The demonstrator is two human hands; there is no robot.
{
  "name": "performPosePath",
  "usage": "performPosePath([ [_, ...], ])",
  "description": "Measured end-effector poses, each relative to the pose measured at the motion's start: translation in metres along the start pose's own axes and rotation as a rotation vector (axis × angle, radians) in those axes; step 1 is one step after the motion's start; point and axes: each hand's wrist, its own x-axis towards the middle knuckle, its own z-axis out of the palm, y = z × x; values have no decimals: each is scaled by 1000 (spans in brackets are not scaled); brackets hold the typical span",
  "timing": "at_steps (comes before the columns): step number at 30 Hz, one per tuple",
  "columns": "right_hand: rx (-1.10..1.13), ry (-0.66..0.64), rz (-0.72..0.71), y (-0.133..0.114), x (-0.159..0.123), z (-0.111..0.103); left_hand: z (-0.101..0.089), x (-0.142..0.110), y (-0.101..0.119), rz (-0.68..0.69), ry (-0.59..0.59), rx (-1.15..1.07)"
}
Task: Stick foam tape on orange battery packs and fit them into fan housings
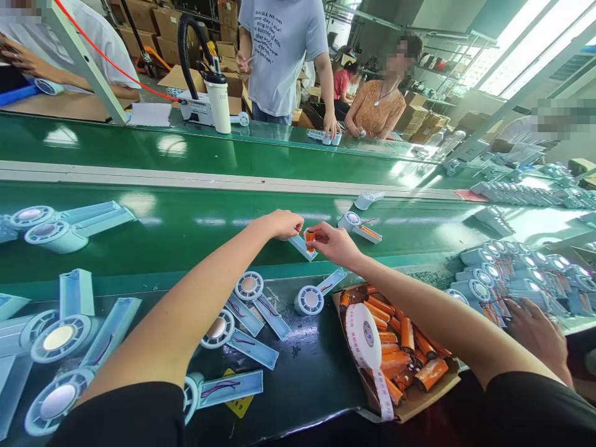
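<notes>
Over the green belt, my right hand (336, 243) pinches an orange cylindrical battery (310, 239). My left hand (283, 223) is closed just left of it, fingertips curled at a bit of red wire; what they grip is hidden. Below both hands, a light-blue open handle (303, 249) of a handheld fan shows, the rest covered by my left hand. To the right on the belt lies another fan (349, 220) with an orange battery in its handle. Near my right forearm, a cardboard box (449, 380) holds many orange batteries (407, 335) and a roll of printed white tape (363, 335).
Open-handled fans (310, 300) lie on the dark bench, with more at left (58, 338). Rows of fans (484, 273) stand at right, beside another person's hand (535, 332). Across the belt are co-workers and a white cup (218, 105). A pale rail (186, 177) runs lengthwise.
</notes>
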Motion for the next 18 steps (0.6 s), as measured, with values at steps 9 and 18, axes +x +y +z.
performPosePath([
  [9,-388,-135,81,-8,-1,-7,2,11,13,-60,25,-17],
  [18,-629,-294,118,-8,14,-4,4,20,26,-57,48,-26],
])
